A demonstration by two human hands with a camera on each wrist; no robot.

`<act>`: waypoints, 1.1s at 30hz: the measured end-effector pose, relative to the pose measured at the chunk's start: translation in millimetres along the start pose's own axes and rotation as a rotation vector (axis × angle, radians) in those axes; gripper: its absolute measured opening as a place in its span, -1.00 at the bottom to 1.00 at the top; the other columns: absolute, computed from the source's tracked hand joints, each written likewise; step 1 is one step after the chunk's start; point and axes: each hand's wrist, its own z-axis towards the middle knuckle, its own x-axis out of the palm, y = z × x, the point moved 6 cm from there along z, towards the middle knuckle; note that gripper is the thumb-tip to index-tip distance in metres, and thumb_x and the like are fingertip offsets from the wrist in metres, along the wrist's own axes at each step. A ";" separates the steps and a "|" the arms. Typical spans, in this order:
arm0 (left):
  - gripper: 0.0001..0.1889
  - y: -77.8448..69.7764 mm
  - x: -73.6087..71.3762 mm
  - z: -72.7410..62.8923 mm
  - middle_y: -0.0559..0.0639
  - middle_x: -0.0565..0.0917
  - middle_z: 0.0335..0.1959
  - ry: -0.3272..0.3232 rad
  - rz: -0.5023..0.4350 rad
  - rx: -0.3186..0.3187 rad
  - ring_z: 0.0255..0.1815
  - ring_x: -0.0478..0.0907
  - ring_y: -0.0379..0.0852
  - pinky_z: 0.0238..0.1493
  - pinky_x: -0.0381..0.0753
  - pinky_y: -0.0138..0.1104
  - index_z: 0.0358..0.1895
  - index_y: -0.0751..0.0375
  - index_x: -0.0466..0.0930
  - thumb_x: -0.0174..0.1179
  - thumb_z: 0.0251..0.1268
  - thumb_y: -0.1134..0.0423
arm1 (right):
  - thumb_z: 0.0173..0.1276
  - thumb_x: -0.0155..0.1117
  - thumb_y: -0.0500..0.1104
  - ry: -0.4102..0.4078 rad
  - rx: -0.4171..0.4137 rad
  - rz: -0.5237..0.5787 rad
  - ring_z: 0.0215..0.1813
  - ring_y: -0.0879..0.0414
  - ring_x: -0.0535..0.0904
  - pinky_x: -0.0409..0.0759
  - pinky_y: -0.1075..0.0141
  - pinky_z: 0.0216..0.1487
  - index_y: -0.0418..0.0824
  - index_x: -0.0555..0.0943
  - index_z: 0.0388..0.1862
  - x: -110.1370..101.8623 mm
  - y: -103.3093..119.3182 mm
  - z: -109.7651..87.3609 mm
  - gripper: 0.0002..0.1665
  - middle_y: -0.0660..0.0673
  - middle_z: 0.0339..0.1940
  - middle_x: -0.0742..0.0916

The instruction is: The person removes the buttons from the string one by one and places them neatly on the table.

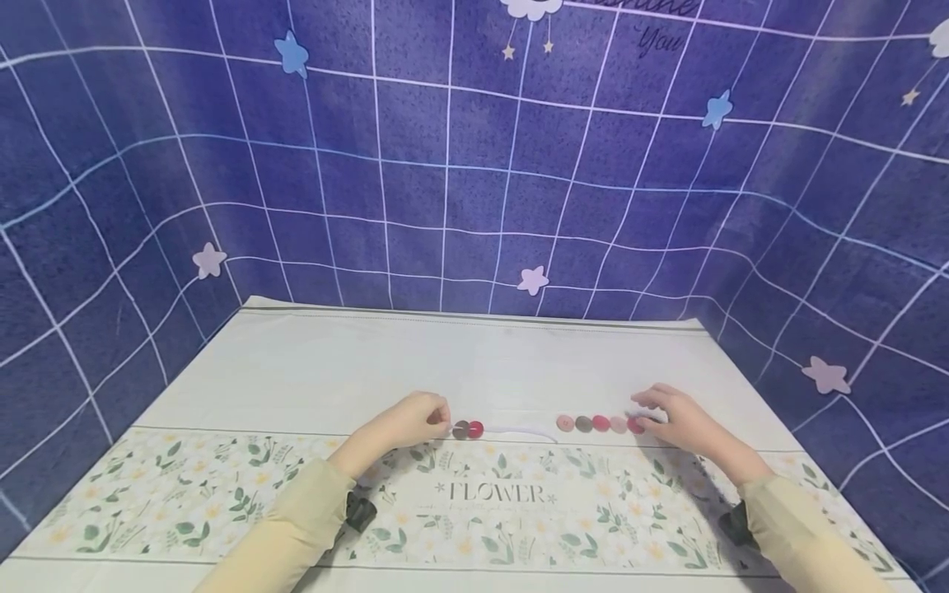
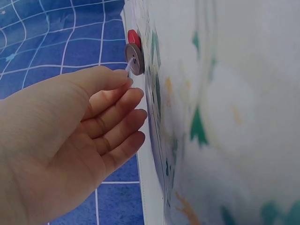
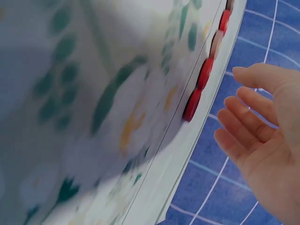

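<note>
My left hand (image 1: pixel 415 418) pinches the tip of a white cord (image 1: pixel 519 429) between thumb and forefinger, just left of two buttons. The cord tip comes out through a hole in the brown button (image 2: pixel 135 59), and a red button (image 2: pixel 133 37) lies right beside it. From there the cord trails right along the table. Nothing is between the fingers of my right hand (image 3: pixel 262 112), which hovers by a red button (image 3: pixel 191 105) with thumb and fingertips apart. That button ends a row with a pink button (image 1: pixel 566 422), a grey-brown button (image 1: pixel 583 423) and others.
A white tablecloth (image 1: pixel 415 354) with a flowered band (image 1: pixel 296 494) covers the table. Behind and at both sides hangs a blue grid-patterned curtain (image 1: pixel 415 189) with stars. A dark band (image 1: pixel 361 512) sits on the left wrist.
</note>
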 end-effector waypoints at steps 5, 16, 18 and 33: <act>-0.91 0.2 0.0 -0.3 -0.17 0.60 -0.44 -0.005 0.003 0.011 -0.33 0.51 -0.23 -0.11 0.57 -0.22 -0.44 0.03 0.54 0.22 0.19 0.21 | 0.13 0.32 -0.33 0.003 -0.022 0.050 -0.12 -0.13 0.61 0.65 0.11 -0.14 -0.37 0.58 -0.03 8.3 12.1 8.5 -0.62 -0.19 -0.18 0.66; -0.91 -0.7 -0.2 -0.9 -0.12 0.62 -0.40 -0.016 0.002 0.010 -0.29 0.54 -0.18 -0.07 0.58 -0.17 -0.45 0.06 0.53 0.23 0.17 0.25 | 0.17 0.29 -0.33 0.017 -0.064 0.101 -0.08 -0.08 0.61 0.64 0.13 -0.09 -0.34 0.59 -0.04 18.9 37.0 24.3 -0.67 -0.15 -0.14 0.67; -0.91 -0.9 -0.6 -1.0 -0.12 0.62 -0.41 -0.016 -0.001 0.007 -0.29 0.53 -0.18 -0.07 0.58 -0.17 -0.45 0.05 0.53 0.23 0.17 0.25 | 0.18 0.28 -0.33 0.023 -0.066 0.105 -0.07 -0.07 0.60 0.64 0.13 -0.09 -0.34 0.59 -0.03 20.4 39.4 26.6 -0.66 -0.15 -0.14 0.67; -0.92 -1.3 -1.2 -1.7 -0.15 0.62 -0.40 -0.023 0.006 -0.001 -0.28 0.55 -0.19 -0.05 0.58 -0.17 -0.44 0.02 0.54 0.22 0.18 0.23 | 0.18 0.32 -0.22 0.022 -0.124 0.072 -0.09 0.03 0.61 0.59 0.12 -0.01 -0.29 0.60 -0.05 28.4 60.5 44.1 -0.65 -0.08 -0.16 0.67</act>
